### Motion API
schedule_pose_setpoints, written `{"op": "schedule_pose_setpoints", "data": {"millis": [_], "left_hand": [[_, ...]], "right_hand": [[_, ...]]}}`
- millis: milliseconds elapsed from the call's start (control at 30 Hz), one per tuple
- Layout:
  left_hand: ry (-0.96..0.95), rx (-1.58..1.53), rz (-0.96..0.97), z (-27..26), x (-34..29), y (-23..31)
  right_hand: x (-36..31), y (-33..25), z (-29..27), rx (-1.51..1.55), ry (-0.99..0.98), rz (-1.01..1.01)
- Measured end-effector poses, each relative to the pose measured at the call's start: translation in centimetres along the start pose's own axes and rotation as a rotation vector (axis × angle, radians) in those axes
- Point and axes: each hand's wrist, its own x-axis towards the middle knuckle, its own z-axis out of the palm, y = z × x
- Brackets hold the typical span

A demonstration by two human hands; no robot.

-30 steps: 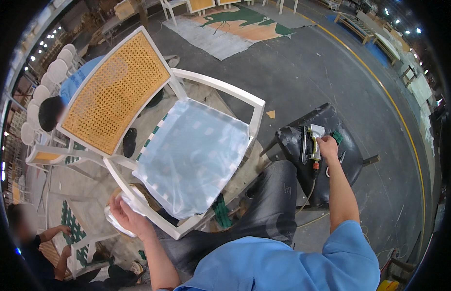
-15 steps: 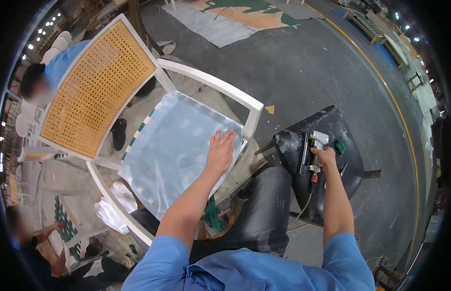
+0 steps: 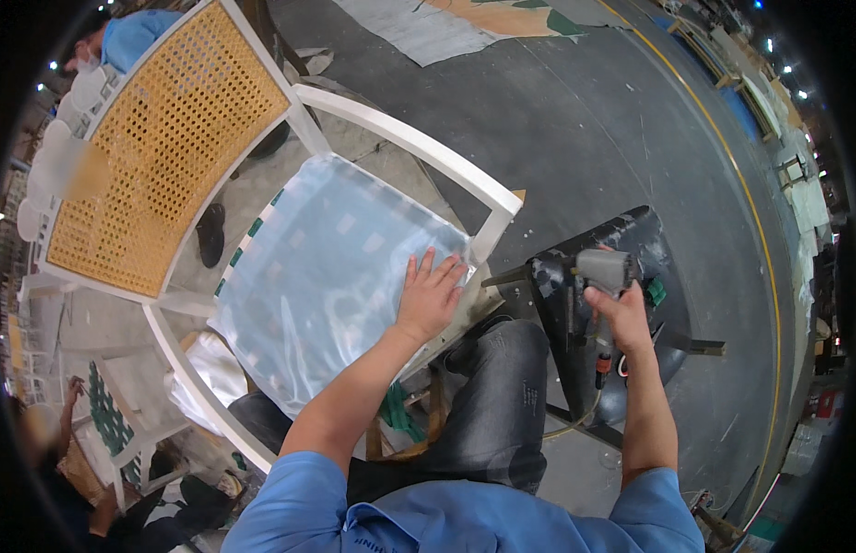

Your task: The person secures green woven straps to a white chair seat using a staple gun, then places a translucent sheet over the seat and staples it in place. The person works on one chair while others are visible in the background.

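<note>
A white armchair [image 3: 405, 138] with a woven cane back [image 3: 175, 152] stands in front of me. Over its seat lies a translucent pale-blue sheet [image 3: 308, 267], with a green-and-white pattern along its left edge. My left hand [image 3: 430, 300] rests flat on the sheet near the right front corner, fingers spread. In my right hand [image 3: 623, 318] is a grey air staple gun [image 3: 603, 269], gripped by the handle and raised above a black padded stool [image 3: 644, 235]. An air hose [image 3: 580, 424] runs down from it.
On the stool lies a green bundle [image 3: 656, 291]. Green webbing [image 3: 402, 415] hangs beside my leg. At lower left, a co-worker sits by another chair with green webbing [image 3: 105, 405]; a person in blue [image 3: 138, 37] is beyond the cane back. Painted sheeting [image 3: 428, 32] covers floor ahead.
The staple gun was lying on the stool under my right hand; now it is lifted off and turned. My left hand stays on the sheet, its fingers more spread.
</note>
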Motion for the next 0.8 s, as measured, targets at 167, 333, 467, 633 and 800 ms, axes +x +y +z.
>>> {"op": "schedule_pose_setpoints", "data": {"millis": [167,333,467,633,800], "left_hand": [[0.011,0.106,0.042,0.5,-0.1,0.5],[0.000,0.115,0.069,-0.2,-0.1,0.1],[0.002,0.079,0.072,-0.6,-0.3,-0.4],[-0.037,0.069,0.065,-0.8,-0.4,-0.5],[-0.048,0.071,0.050,-0.6,-0.5,-0.8]], "right_hand": [[1.1,-2.2,4.9,-0.078,-0.328,-0.069],[2.9,-2.2,9.0,-0.191,-0.415,-0.025],[3.8,-1.8,11.0,-0.269,-0.437,0.035],[4.7,-0.5,12.0,-0.325,-0.448,0.050],[5.4,0.3,12.3,-0.339,-0.445,0.031]]}}
